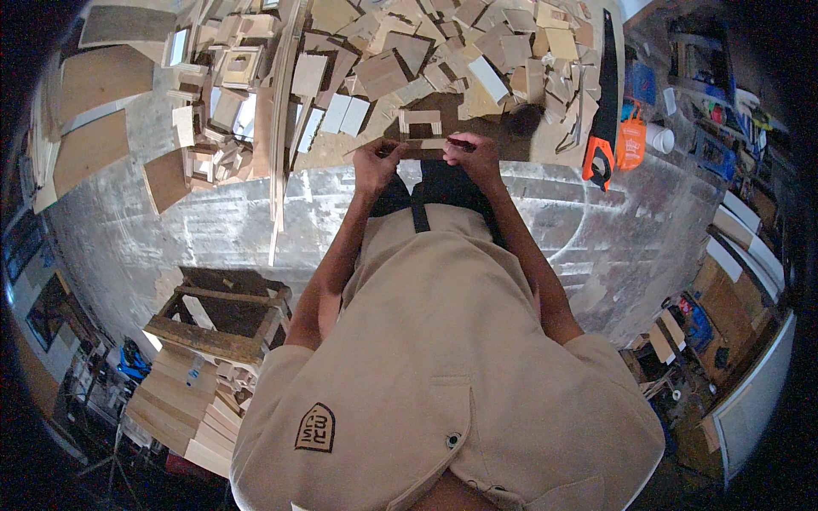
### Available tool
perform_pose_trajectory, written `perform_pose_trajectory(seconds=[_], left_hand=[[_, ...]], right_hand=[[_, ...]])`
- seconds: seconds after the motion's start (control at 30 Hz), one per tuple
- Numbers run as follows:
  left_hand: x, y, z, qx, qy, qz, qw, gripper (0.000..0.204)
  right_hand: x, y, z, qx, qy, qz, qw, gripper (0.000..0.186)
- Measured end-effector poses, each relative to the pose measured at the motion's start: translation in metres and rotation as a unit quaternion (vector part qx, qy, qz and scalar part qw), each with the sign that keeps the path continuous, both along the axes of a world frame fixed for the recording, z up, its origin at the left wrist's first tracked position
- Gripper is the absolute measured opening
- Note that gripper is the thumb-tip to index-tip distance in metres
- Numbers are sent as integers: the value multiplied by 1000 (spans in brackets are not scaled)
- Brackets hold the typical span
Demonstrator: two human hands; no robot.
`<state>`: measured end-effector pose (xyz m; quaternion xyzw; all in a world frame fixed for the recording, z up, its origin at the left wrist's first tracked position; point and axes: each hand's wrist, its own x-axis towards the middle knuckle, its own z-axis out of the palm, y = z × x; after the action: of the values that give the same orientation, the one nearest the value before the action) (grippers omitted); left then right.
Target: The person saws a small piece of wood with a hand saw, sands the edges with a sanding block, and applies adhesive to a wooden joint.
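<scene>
One dark-red tool (461,145) sits gripped in the right hand (481,160), nearside of the notched wood (420,117); the left hand (377,168) likely steadies, its grip undeterminable.

Your bare forearms (336,249) reach forward, your left hand (377,168) and right hand (481,160) near each other, fingers (395,152) curled.

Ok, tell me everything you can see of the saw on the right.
The saw has a long dark blade, apparently metal, narrowing toward its far end, and an orange and black handle, perhaps plastic, at the end nearer the person. It lies along the right side of the bench, right of the wood scraps. Neither the left hand nor the right hand touches it. Its teeth cannot be made out.
</scene>
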<state>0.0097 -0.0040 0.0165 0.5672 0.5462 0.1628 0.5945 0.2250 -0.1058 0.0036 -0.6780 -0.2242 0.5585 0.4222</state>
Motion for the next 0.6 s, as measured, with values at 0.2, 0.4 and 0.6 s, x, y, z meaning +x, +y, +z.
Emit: perform_pose_trajectory(seconds=[0.2,0.4,0.6], left_hand=[[-1,-1,-5,-13,6,3,1000,23],[-6,-2,-13,-11,-10,-2,1000,23],[-7,-2,-6,-40,9,-20,999,23]], right_hand=[[0,1,3,5,15,-2,1000,33],[0,3,4,-7,4,9,1000,34],[0,1,1,-2,25,1,1000,34]])
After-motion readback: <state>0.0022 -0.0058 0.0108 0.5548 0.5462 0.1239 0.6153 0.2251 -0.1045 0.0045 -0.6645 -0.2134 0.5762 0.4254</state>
